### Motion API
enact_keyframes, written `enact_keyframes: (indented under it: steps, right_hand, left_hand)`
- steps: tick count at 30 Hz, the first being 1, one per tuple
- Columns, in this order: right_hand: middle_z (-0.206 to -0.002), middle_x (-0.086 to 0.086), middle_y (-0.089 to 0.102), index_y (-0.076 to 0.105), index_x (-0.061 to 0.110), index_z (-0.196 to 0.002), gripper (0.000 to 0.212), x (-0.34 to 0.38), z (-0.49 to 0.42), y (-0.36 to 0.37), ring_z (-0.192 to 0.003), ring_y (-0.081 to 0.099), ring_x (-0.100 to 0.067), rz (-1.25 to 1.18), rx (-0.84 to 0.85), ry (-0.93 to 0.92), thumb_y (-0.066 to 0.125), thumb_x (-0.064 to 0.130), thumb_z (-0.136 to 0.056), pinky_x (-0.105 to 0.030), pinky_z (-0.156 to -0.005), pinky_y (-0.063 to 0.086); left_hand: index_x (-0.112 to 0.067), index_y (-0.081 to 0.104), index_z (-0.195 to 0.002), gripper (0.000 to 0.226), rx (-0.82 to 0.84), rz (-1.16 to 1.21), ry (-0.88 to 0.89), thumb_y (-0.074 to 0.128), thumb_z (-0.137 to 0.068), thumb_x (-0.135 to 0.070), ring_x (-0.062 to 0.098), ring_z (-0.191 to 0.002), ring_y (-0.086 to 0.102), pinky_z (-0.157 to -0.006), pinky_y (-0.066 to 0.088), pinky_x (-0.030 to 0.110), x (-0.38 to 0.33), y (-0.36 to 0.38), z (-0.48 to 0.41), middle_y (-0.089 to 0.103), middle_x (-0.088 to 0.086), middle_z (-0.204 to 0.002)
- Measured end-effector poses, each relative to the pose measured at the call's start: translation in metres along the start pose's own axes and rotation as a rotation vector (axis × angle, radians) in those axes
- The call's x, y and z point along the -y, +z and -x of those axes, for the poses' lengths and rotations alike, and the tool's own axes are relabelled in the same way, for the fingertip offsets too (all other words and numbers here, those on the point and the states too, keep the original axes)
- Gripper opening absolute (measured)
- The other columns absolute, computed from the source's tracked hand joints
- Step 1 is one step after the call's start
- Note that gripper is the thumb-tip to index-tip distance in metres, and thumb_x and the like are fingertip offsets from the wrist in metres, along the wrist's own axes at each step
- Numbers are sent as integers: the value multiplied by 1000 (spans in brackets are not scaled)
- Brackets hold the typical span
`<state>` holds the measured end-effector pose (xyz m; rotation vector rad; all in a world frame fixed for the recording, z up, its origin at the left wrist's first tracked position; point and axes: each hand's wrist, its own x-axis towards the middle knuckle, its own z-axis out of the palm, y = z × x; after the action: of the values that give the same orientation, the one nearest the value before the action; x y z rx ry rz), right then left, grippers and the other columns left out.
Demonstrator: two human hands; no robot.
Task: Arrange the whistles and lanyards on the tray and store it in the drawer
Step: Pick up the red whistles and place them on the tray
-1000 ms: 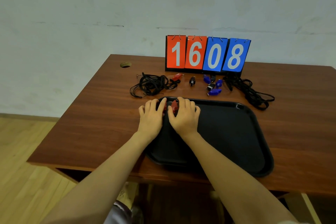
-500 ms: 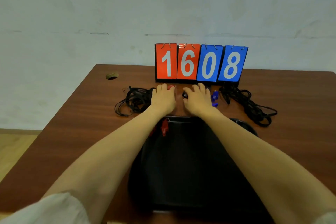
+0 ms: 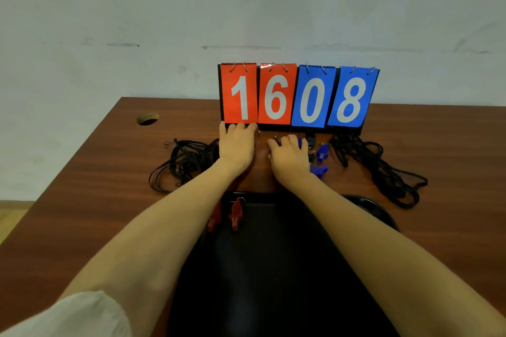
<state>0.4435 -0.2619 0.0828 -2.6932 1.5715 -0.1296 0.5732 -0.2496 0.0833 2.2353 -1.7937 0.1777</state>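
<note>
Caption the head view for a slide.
Two red whistles on the tray; left hand and right hand at the scoreboard.

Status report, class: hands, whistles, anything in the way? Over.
Left hand flat, right hand curled, both at scoreboard foot. Two red whistles on tray. Blue whistles, lanyards loose on table. Nothing blocking.

A sports-hall office, I'd say: flip scoreboard (image 3: 298,96) at twelve o'clock on a wooden desk (image 3: 82,200), blue whistles (image 3: 322,151) before it, bare pale wall (image 3: 246,8) behind, plank floor (image 3: 11,216) at nine
</note>
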Motion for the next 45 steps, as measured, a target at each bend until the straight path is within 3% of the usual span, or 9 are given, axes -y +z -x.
enact_keyframes:
  steps: [4,8,17,25,32,36,39,42,45]
  right_hand:
    - [-129,-13,49,40,17,-138,40,-7,20,-13,-125,39,-30,-123,-209,64,44,25,-98,-47,-109,29]
    - [-118,-11,52,43,16,-135,39,-11,60,-32,-112,46,-27,-272,-375,96,45,29,-98,-41,-99,36]
    - [-104,-12,58,54,11,-128,40,-1,179,-15,-99,54,-29,-360,-365,73,58,25,-91,-43,-86,45]
    - [-112,-7,53,46,18,-134,40,5,218,-10,-109,48,-24,-327,-240,87,47,31,-96,-38,-96,37]
    - [-113,-5,52,45,21,-133,40,2,215,-9,-111,47,-22,-304,-200,86,47,33,-95,-37,-99,35]
    - [-112,-4,53,47,22,-132,39,3,210,-1,-110,47,-21,-311,-183,91,48,34,-95,-36,-98,36]
    - [-109,-6,55,50,20,-130,39,4,206,5,-107,50,-22,-319,-220,85,51,32,-93,-37,-95,38]
    - [-107,-6,56,52,19,-128,39,3,201,8,-105,51,-22,-319,-227,85,53,32,-92,-37,-93,39]
    - [-104,-8,58,56,17,-124,37,5,194,9,-102,53,-24,-330,-252,86,57,29,-90,-39,-92,40]
  left_hand:
    - [-15,52,-127,36,-194,255,22,51,-94,-29,29,-106,55,-97,39,38,-11,-29,21,62,10,-112]
    - [-17,53,-122,35,-164,383,-18,54,-92,-35,23,-103,58,-95,42,37,-27,-55,76,63,5,-111]
    - [-18,55,-113,39,-90,241,17,57,-85,-45,23,-103,54,-95,35,34,-54,-68,195,64,1,-107]
    - [-15,57,-121,46,83,18,34,48,-90,-49,25,-120,44,-107,26,37,-59,-57,205,59,4,-123]
    - [-18,62,-122,40,-114,97,291,58,-88,-39,24,-121,48,-116,5,40,-26,-56,222,63,-1,-119]
    - [-20,67,-114,43,-102,-52,408,74,-75,-35,24,-108,62,-108,28,51,-21,-48,226,70,-2,-107]
    - [-22,71,-106,41,-76,-99,412,80,-68,-36,20,-102,66,-104,34,55,-26,-41,221,72,-4,-102]
    - [-24,72,-103,35,-83,-130,365,80,-69,-30,19,-107,64,-108,24,56,-26,-36,212,73,-4,-103]
    - [-20,63,-120,35,-19,-108,303,64,-86,-26,22,-129,49,-113,-4,49,-24,-40,202,65,0,-123]
